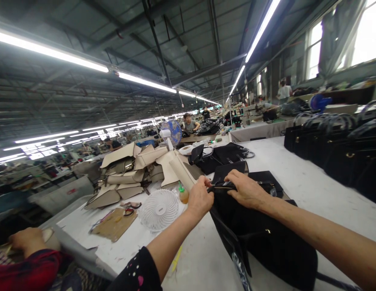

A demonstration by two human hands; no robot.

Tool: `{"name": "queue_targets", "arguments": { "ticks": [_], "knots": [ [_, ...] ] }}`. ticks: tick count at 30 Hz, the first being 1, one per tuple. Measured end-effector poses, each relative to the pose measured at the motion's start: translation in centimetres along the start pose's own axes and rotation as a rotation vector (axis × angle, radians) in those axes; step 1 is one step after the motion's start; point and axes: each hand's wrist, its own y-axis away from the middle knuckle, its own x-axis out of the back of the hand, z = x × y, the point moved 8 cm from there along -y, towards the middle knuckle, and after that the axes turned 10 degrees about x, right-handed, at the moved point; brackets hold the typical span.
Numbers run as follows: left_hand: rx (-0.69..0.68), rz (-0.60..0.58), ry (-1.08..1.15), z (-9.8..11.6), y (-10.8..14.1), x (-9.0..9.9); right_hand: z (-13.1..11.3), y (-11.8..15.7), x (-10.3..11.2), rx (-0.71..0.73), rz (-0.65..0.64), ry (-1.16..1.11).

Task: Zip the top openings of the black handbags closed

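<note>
A black handbag lies on its side on the white table in front of me, with a small gold fitting on its face. My left hand pinches the near-left end of the bag's top edge. Across the same edge, my right hand has its fingers and thumb closed on the rim a little further right. Part of the bag's opening shows between the two hands. One handle wrapped in clear plastic hangs toward the front of the table. Black flat pieces lie just behind the bag.
A white fan, a glue bottle with a green tip and scissors on brown board sit left. Beige bag parts are piled behind. Finished black bags line the right. A co-worker's hand is at lower left.
</note>
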Motion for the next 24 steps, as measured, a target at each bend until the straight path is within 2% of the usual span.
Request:
{"name": "queue_targets", "arguments": {
  "ticks": [4, 9, 12, 17, 24],
  "knots": [
    [-0.069, 0.071, -0.268, 1.1, 0.9, 1.0, 0.5, 0.4, -0.6, -0.051, -0.055, -0.025],
    [-0.089, 0.071, -0.390, 1.6, 1.3, 1.1, 0.1, 0.4, -0.4, -0.038, -0.054, -0.083],
    [-0.174, 0.075, -0.395, 2.4, 1.6, 1.2, 0.5, 0.4, -0.4, -0.081, -0.042, -0.152],
    [-0.344, -0.009, -0.340, 3.7, 1.8, 0.7, 0.7, 0.4, -0.1, -0.080, 0.005, -0.234],
    [-0.408, 0.002, -0.283, 4.1, 1.7, 0.3, 0.0, 0.8, 0.3, -0.007, 0.029, -0.091]
  ]
}}
